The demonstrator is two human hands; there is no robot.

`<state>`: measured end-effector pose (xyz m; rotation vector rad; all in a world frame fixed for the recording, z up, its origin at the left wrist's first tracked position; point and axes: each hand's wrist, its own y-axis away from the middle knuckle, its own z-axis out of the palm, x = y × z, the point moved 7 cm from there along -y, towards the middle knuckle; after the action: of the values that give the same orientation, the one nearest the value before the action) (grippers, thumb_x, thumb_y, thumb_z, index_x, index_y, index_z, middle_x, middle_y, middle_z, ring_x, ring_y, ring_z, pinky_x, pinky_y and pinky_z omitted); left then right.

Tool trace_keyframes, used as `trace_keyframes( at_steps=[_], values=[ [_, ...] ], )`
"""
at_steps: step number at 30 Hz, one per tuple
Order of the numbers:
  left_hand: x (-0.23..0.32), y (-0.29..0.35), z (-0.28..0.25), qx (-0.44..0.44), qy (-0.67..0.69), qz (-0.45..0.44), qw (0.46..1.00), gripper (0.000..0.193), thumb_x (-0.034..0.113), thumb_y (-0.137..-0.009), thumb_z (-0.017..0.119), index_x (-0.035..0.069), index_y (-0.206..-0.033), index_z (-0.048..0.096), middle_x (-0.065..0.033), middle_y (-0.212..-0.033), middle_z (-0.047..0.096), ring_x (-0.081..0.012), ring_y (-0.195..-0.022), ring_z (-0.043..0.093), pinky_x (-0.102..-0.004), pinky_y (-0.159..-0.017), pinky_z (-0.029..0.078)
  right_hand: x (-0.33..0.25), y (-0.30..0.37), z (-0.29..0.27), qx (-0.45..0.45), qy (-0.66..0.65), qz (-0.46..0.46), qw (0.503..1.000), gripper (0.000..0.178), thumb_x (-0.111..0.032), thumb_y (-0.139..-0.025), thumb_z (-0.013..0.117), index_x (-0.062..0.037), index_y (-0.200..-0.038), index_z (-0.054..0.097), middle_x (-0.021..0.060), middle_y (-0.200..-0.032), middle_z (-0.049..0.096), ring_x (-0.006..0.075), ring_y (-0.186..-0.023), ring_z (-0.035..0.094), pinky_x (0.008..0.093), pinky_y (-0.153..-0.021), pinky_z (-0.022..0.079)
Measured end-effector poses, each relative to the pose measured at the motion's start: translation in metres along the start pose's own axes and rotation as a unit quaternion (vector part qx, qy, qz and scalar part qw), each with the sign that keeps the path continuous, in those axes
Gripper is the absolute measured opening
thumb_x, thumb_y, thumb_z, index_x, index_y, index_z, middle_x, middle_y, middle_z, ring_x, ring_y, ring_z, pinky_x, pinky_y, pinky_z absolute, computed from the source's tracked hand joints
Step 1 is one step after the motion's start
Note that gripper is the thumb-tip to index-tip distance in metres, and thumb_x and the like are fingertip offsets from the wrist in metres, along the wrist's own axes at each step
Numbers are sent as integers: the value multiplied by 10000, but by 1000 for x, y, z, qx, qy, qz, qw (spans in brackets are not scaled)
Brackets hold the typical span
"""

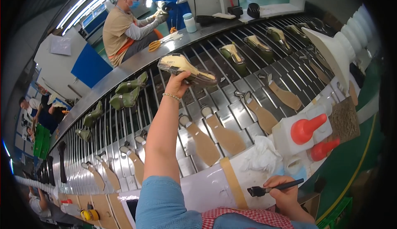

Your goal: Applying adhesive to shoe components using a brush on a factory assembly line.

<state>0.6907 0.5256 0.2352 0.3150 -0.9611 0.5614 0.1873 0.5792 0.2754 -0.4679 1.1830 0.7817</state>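
My left hand (178, 85), its arm stretched far out over the conveyor, is closed round a shoe on its last (178, 60). The shoe's pale underside faces up, and its dark upper shows along the edges. Close to my body at the lower right, my right hand (285, 194) grips a brush (258, 191) by its black handle, dark bristles pointing left. White squeeze bottles with red nozzles (304, 130) stand just beyond this hand, next to a crumpled white cloth (264, 154).
Several tan soles (225, 134) lie on the conveyor's metal slats. Green lasted shoes (233, 55) rest on the rods behind them. A white hood with a ribbed hose (335, 47) hangs at the right. Across the line sits a co-worker (120, 30) near a white jar (189, 23).
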Motion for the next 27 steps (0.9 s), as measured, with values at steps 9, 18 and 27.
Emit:
trace_keyframes(
  at_steps=[9,18,27],
  values=[
    [-42,-60,-58,155,-99,-10,983,756,143,-798,676,10,-1422,272,-139,-1300,504,-281,-1211,475,-437,-996,360,12,-25,5,63,12,13,998,243,-109,-750,705,-6,-913,558,164,-885,610,240,-867,581,344,-816,442],
    [24,148,6,28,-470,49,881,669,216,-765,721,7,-1328,427,-151,-1257,533,-243,-1063,576,-352,-903,476,1,9,28,-2,42,-72,996,145,-55,-838,598,-1,-972,596,134,-976,609,229,-912,570,371,-879,443],
    [-54,380,-27,15,-550,25,835,511,221,-820,669,14,-1252,490,-167,-1138,571,-285,-1060,553,-386,-914,449,12,55,27,-41,17,-80,996,156,-59,-845,543,-47,-998,520,79,-991,550,149,-944,508,260,-818,390]
  ],
)
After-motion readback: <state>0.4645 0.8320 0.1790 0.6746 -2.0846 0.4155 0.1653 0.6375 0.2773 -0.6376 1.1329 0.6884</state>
